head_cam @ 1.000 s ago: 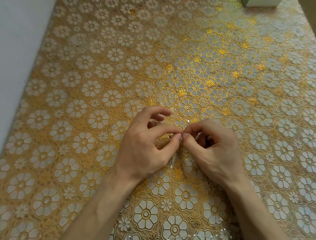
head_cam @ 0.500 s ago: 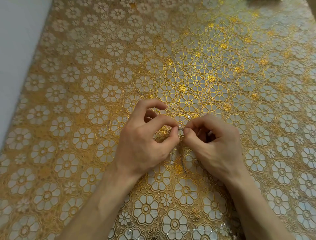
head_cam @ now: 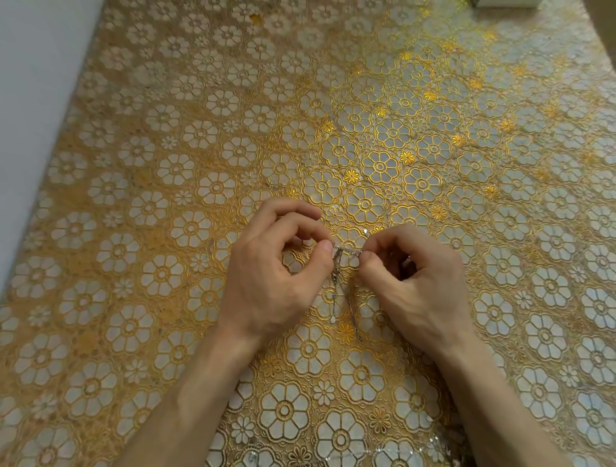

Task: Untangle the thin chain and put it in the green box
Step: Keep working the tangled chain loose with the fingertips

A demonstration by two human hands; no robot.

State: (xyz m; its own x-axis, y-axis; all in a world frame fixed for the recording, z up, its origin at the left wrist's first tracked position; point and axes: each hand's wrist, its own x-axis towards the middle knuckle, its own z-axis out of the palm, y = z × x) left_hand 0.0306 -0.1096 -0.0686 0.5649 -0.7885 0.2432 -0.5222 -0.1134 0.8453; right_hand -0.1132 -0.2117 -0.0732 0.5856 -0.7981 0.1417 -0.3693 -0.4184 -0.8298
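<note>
At the far right edge of the surface (head_cam: 200,133), only the bottom edge of a pale box (head_cam: 500,3) shows, well apart from my hands; what it holds is out of view. Near the middle, above the gold flower-patterned cloth, my left hand (head_cam: 266,276) and right hand (head_cam: 416,283) sit close together, wrists low. Each grip is narrow, thumb and forefinger pinching the thin chain (head_cam: 336,266). My other fingers are curled in. A short stretch of chain runs between the two pinches. Loose strands trail from it toward me, one ending in a small round tag (head_cam: 332,320).
</note>
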